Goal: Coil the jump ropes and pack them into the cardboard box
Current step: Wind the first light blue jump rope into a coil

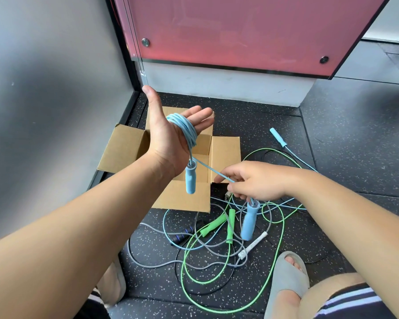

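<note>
Head view: a cardboard box [224, 153] sits open at the centre of the frame on the dark speckled floor [332, 139], its flaps spread outward. The raised arm and hand hide most of its inside; the part that shows holds nothing I can make out.

The left hand [171, 137] is lifted in front of the box, palm toward the camera, fingers straight and thumb spread wide. A light blue jump rope [186, 127] is wound in several loops around the palm, and one blue handle [190, 178] hangs below the wrist. From the coil a taut strand runs down and right to the right hand [253, 180], right of centre, which pinches the rope between thumb and fingertips, the other fingers curled. The rope's second blue handle [249, 221] dangles just beneath that hand.

In the lower centre of the frame the remaining ropes lie tangled on the floor: a green rope [219, 223] with two green handles, a grey rope [154, 264] with a white handle, a black-and-blue handle [181, 236], and another slim light blue handle [278, 137] at the right of the box. A grey slipper [286, 279] shows at lower right.
</note>
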